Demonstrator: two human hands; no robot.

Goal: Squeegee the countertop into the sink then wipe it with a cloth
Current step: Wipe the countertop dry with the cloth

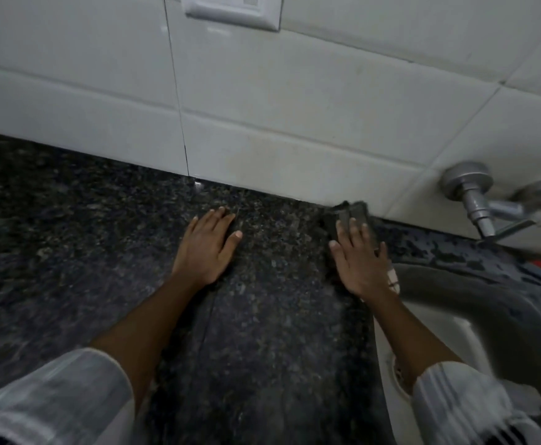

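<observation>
My left hand (209,248) lies flat and open on the dark speckled countertop (70,252), palm down, fingers spread toward the tiled wall (262,107), holding nothing. My right hand (360,261) presses down on a dark cloth (347,216) near the back edge of the countertop, just beside the sink (455,316). The fingers are laid out over the cloth rather than curled round it, and the far end of the cloth sticks out past my fingertips, touching or nearly touching the foot of the wall. The cloth is blurred, so I cannot tell how it is folded. The sink sits at the right end of the countertop, and my right forearm crosses its near left corner. A metal tap (474,200) juts from the wall above the sink's back edge. A white switch plate (230,11) sits high on the wall. Both forearms show pale rolled sleeves (70,396) at the bottom.
</observation>
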